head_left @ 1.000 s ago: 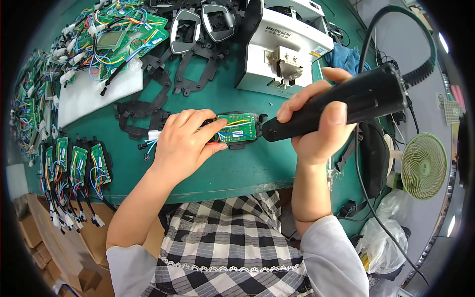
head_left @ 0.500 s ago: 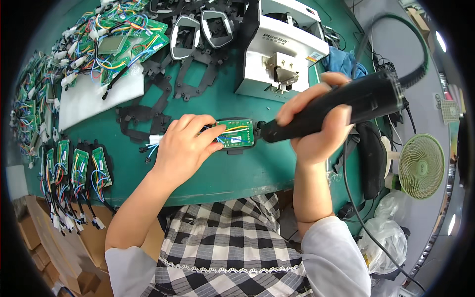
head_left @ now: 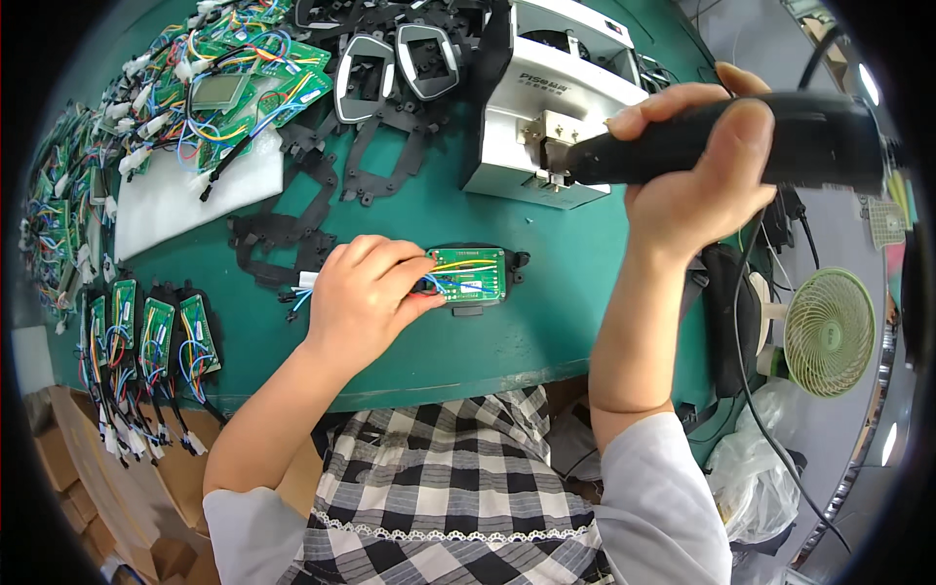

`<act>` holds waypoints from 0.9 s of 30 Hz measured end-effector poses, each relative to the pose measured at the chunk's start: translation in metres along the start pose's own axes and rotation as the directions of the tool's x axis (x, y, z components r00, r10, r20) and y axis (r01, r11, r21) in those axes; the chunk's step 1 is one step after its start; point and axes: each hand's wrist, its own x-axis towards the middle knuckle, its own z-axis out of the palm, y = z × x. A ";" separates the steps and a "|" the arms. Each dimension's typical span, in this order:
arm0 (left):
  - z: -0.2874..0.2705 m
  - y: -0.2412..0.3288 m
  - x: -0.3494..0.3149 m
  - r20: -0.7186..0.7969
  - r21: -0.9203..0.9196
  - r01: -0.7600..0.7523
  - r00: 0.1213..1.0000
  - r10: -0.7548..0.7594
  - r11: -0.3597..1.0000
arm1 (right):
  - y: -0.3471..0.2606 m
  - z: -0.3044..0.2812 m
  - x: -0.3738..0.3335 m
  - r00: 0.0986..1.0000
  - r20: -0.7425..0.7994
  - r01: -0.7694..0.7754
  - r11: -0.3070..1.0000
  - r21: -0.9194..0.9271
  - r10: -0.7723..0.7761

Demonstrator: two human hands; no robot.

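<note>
My left hand (head_left: 363,292) is closed on the left end of a green circuit board (head_left: 478,276) set in a black plastic frame, which lies on the green table. Yellow, blue and white wires run across the board and under my fingers; a white connector (head_left: 308,280) sticks out at the left. In my right hand (head_left: 697,185) is a black corded electric screwdriver (head_left: 624,154), held nearly level. Its nose is at the front outlet of a white-and-silver screw feeder (head_left: 531,112); whether the bit touches a screw there is hidden.
Several wired boards (head_left: 159,327) stand at the left edge. Behind them, a pile of boards (head_left: 244,88) rests partly on white foam (head_left: 200,210). Black frames (head_left: 375,146) lie at the back. A green fan (head_left: 829,331) and the screwdriver's cord (head_left: 743,351) are at right.
My right hand has carried the screwdriver up and away from the board's right end to the feeder's outlet. The board has shifted slightly nearer, with my left hand still on it.
</note>
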 end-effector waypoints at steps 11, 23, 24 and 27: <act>0.000 0.000 -0.003 0.010 0.022 -0.016 1.000 0.016 1.000 | -0.010 0.053 -0.053 0.954 0.197 -0.277 0.916 0.290 0.226; 0.002 -0.002 -0.004 -0.013 -0.003 -0.009 1.000 0.009 1.000 | -0.003 0.070 -0.063 0.963 0.250 -0.161 0.956 0.244 0.099; -0.001 -0.002 -0.004 -0.007 0.004 -0.010 1.000 0.010 1.000 | -0.003 0.070 -0.062 0.963 0.255 -0.150 0.959 0.240 0.087; -0.002 -0.002 -0.004 0.003 0.001 -0.007 1.000 0.007 1.000 | -0.005 0.070 -0.062 0.962 0.251 -0.172 0.955 0.240 0.110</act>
